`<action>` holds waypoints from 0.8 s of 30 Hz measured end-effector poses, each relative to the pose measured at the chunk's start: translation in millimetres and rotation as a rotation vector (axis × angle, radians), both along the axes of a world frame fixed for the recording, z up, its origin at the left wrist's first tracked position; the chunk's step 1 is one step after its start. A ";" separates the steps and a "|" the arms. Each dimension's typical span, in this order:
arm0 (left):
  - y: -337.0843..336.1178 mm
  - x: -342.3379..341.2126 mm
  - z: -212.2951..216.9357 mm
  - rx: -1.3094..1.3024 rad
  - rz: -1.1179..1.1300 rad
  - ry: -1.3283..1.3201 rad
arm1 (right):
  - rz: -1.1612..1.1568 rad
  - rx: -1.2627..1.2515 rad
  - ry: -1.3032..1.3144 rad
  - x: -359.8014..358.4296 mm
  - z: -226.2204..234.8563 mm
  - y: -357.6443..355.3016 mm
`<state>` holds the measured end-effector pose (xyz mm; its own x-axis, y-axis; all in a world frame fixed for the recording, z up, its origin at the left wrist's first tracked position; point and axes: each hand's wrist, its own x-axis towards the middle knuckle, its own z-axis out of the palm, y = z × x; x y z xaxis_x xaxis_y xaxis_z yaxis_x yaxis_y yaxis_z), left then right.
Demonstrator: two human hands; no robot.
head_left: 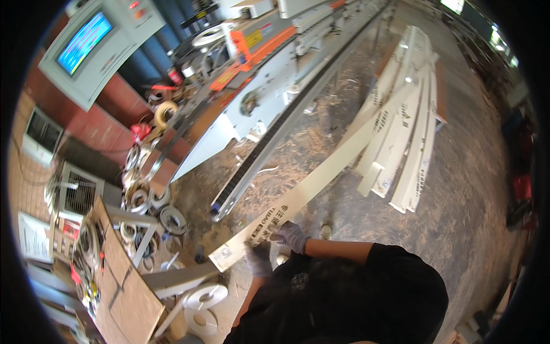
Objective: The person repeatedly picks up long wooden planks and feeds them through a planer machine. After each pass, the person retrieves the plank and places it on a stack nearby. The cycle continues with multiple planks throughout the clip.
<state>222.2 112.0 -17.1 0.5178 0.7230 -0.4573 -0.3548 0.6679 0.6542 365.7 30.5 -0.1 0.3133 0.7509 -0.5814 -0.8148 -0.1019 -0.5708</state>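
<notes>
Where both gloved hands grip it, long board [321, 178] between conveyor machine [269, 109] and stacked boards [401, 137].

Long board [312, 186]: smooth matt cream laminate, printed paper label at the near end. Both hands in thin grey knit gloves, left hand [259, 258], right hand [291, 234]. Floor [458, 189]: rough concrete, sawdust-strewn. Machine [269, 74]: painted metal, semi-gloss.
</notes>
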 end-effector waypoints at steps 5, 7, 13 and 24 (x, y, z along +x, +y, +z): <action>99.3 -170.7 8.1 0.169 0.419 -0.041 | -0.776 0.275 0.308 123.9 -43.1 -22.1; 142.7 -264.9 40.2 0.491 0.522 0.061 | -0.827 0.324 0.066 214.5 -32.6 -73.5; 172.2 -339.2 76.5 0.069 0.783 0.216 | -0.642 0.222 0.084 134.8 -41.9 -68.9; 182.2 -317.1 -5.8 0.307 0.640 -0.469 | -0.958 0.051 0.188 146.9 -27.6 -114.2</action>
